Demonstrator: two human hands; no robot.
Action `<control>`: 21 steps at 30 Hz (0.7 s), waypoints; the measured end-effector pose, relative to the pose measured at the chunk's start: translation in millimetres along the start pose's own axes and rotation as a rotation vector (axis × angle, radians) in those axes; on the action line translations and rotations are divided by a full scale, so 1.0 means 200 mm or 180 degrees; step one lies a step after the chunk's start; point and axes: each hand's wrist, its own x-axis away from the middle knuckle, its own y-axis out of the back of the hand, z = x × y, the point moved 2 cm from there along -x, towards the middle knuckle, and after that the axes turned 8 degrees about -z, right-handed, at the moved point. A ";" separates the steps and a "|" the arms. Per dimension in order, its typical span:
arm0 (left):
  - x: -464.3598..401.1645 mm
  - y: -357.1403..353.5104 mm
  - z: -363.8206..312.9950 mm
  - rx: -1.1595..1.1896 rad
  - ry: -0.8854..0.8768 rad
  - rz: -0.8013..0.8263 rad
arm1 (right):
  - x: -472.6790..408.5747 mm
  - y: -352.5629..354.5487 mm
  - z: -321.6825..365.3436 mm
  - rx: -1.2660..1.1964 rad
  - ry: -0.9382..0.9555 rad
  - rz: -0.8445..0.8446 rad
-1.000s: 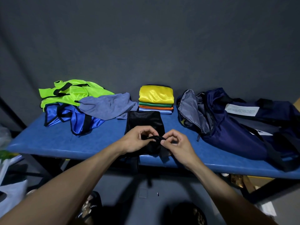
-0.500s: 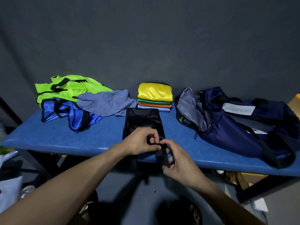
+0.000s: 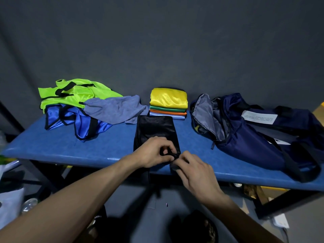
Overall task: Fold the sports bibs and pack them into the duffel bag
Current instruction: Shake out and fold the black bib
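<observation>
A black bib (image 3: 155, 128) lies lengthwise on the blue table (image 3: 70, 148), its near end at the front edge. My left hand (image 3: 152, 153) pinches the bib's black strap at that end, fingers curled. My right hand (image 3: 194, 171) grips the same strap just to the right, at the table's edge. Behind the black bib stands a stack of folded bibs (image 3: 168, 104), yellow on top, then green, orange and light blue. An unfolded heap sits at the back left: a neon green bib (image 3: 75, 93), a royal blue bib (image 3: 73, 120) and a grey-blue bib (image 3: 114, 109). The navy duffel bag (image 3: 254, 137) lies on the right, its mouth open toward the stack.
A dark grey wall rises right behind the table. Below the front edge are my feet in sandals, dark table legs, a white plastic bag at the left and cardboard and paper at the right. The duffel's black strap (image 3: 298, 165) hangs over the front edge.
My right hand has slid down along the strap to the table's front edge. My left hand stays pinching it. The camera view has shifted slightly.
</observation>
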 end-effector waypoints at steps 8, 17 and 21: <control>-0.02 -0.02 0.04 0.0076 0.0215 0.0583 | -0.29 -0.10 -0.10 -0.0937 -0.1630 0.0511; -0.02 0.04 0.06 -0.0094 0.0443 0.0636 | -0.39 -0.14 -0.15 -0.0793 -0.2083 0.0751; -0.02 0.06 0.03 -0.0021 0.0513 0.0558 | -0.39 -0.13 -0.15 -0.0985 -0.1782 0.0690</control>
